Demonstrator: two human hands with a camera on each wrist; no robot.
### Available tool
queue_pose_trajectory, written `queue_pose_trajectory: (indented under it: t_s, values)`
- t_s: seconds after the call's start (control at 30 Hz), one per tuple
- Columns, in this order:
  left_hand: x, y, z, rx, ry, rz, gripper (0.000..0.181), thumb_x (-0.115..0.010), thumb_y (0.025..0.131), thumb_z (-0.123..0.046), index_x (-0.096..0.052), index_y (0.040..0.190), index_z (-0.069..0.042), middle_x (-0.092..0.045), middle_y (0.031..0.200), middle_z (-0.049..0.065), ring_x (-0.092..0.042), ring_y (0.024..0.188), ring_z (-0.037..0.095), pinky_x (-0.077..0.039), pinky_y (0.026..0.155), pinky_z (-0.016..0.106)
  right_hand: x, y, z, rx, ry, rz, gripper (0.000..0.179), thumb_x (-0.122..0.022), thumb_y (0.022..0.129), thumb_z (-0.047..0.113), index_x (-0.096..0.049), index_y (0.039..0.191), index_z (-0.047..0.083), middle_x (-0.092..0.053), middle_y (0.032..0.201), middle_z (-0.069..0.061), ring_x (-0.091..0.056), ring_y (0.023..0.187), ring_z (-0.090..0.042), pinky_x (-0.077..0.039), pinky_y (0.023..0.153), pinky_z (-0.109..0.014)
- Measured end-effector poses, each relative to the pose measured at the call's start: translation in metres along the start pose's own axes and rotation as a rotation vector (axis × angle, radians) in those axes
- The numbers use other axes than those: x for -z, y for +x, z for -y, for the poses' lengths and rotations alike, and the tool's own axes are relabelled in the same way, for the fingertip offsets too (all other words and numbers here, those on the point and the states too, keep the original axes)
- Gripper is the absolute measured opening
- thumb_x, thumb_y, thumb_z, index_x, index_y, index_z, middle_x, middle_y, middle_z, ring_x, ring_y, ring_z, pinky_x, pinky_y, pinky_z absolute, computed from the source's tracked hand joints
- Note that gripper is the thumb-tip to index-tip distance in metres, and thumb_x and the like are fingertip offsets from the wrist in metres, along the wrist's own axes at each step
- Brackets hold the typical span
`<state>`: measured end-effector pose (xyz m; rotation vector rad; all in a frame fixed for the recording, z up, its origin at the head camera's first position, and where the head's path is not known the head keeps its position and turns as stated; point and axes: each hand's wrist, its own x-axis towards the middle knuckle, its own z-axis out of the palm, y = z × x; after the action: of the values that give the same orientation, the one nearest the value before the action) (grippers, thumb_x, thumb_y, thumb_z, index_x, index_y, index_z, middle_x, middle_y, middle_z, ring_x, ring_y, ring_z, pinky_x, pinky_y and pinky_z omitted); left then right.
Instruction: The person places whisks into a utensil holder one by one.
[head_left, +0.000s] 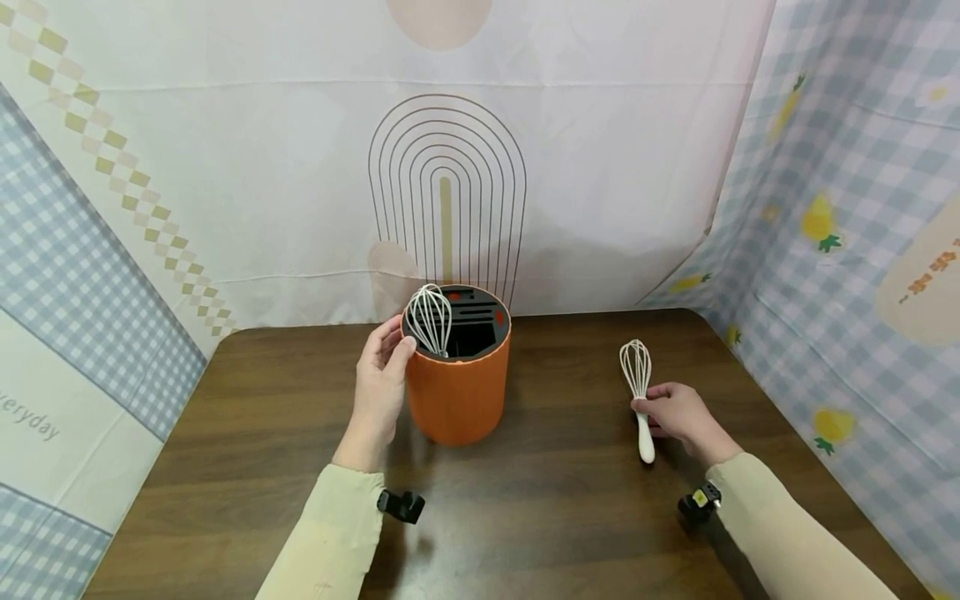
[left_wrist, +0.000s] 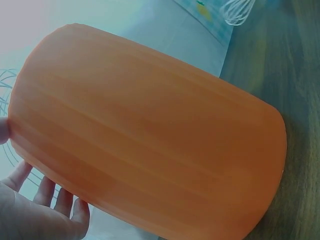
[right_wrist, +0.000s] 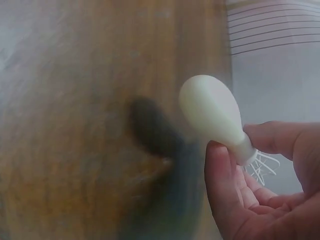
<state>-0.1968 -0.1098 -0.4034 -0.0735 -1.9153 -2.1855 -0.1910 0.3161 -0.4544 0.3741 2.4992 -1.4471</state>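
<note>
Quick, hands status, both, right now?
Left hand: closed against the side of the orange holder, at its rim.
Right hand: closed, holding a white whisk near the top of its handle.

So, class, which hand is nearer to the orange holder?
The left. The left hand grips the holder on its left side, near the rim. The right hand is well apart from it, off to its right, pinching a whisk.

Brown table (head_left: 555, 508), arch-printed white backdrop (head_left: 592, 167), blue-checked cloth (head_left: 877, 333)
</note>
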Motion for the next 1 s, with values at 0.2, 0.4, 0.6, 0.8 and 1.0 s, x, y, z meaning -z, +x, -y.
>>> queue_pose_trajectory:
  t_s: [0.2, 0.4, 0.6, 0.8, 1.0]
  values:
    - [0.000, 0.001, 0.000, -0.009, -0.007, 0.004, 0.042, -0.058, 0.098, -0.019, -0.049, 0.139, -0.015, -0.050, 0.134, 0.005, -0.045, 0.123, 0.017, -0.037, 0.104, 0.035, 0.003, -0.002, 0.016, 0.065, 0.040, -0.004, 0.057, -0.062, 0.095, 0.023, -0.039, 0.133, -0.013, -0.059, 0.113, -0.023, -0.064, 0.086, -0.022, -0.056, 0.077, -0.039]
    - [0.000, 0.000, 0.000, -0.005, -0.002, -0.001, 0.042, -0.058, 0.098, -0.019, -0.049, 0.139, -0.015, -0.050, 0.135, 0.005, -0.045, 0.123, 0.018, -0.037, 0.105, 0.036, 0.003, -0.006, 0.034, 0.137, 0.095, -0.011, 0.061, -0.062, 0.095, 0.025, -0.035, 0.137, -0.011, -0.056, 0.120, -0.026, -0.065, 0.090, -0.021, -0.055, 0.080, -0.040]
    - [0.000, 0.000, 0.000, 0.006, 0.005, -0.012, 0.042, -0.058, 0.098, -0.019, -0.050, 0.139, -0.016, -0.051, 0.133, 0.002, -0.046, 0.122, 0.015, -0.038, 0.104, 0.034, -0.002, -0.008, 0.054, 0.234, 0.213, -0.029, 0.054, -0.062, 0.095, 0.021, -0.037, 0.134, -0.008, -0.059, 0.114, -0.020, -0.065, 0.084, -0.014, -0.056, 0.073, -0.034]
    - [0.000, 0.000, -0.001, 0.002, 0.007, -0.009, 0.042, -0.058, 0.098, -0.020, -0.049, 0.139, -0.015, -0.050, 0.136, 0.005, -0.046, 0.124, 0.018, -0.037, 0.105, 0.036, -0.013, -0.015, 0.082, 0.367, 0.344, -0.050, 0.040, -0.064, 0.093, 0.015, -0.043, 0.123, -0.002, -0.061, 0.099, -0.004, -0.062, 0.080, -0.013, -0.057, 0.073, -0.035]
    - [-0.001, 0.001, 0.001, 0.003, 0.003, -0.010, 0.042, -0.058, 0.098, -0.019, -0.049, 0.139, -0.015, -0.050, 0.136, 0.005, -0.045, 0.124, 0.019, -0.037, 0.106, 0.037, -0.021, -0.028, 0.109, 0.490, 0.433, -0.024, 0.042, -0.065, 0.093, 0.011, -0.041, 0.124, -0.003, -0.057, 0.102, -0.010, -0.063, 0.084, -0.016, -0.056, 0.075, -0.036]
